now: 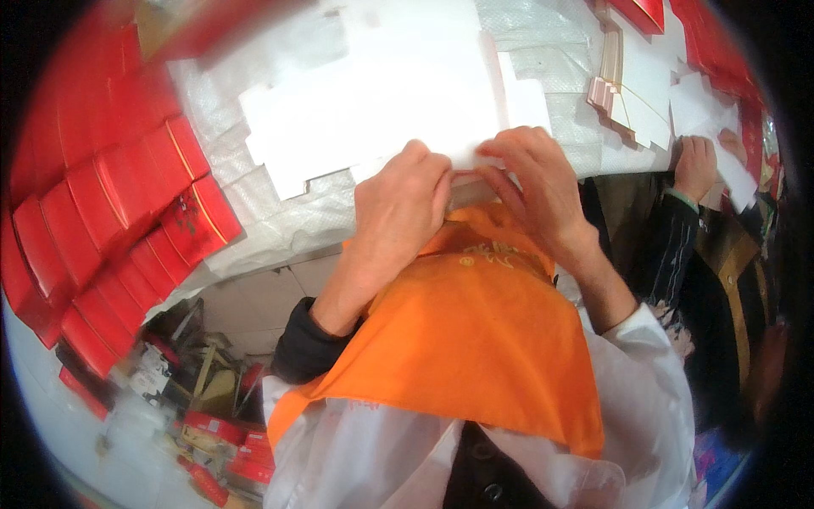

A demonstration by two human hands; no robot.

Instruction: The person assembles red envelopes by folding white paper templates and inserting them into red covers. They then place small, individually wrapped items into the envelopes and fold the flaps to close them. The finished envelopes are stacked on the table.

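Observation:
My left hand (pixel 404 207) and my right hand (pixel 537 184) are close together at the near edge of a covered worktable, above my orange apron. Both have their fingers bent around the near edge of a white paper or card sheet (pixel 381 121). The thumbs and fingertips pinch a narrow folded strip of it between the hands. The sheet has stepped, notched edges and lies over other white pieces (pixel 531 105). Glare hides its surface, and the fingers cover part of the strip.
Red boxes (pixel 82 203) are stacked at the left. A banded stack of card blanks (pixel 613 108) lies at the right on the translucent woven sheeting (pixel 273 223). A co-worker's hand (pixel 695 167) holds white card at the far right. Red boxes (pixel 213 429) lie on the floor.

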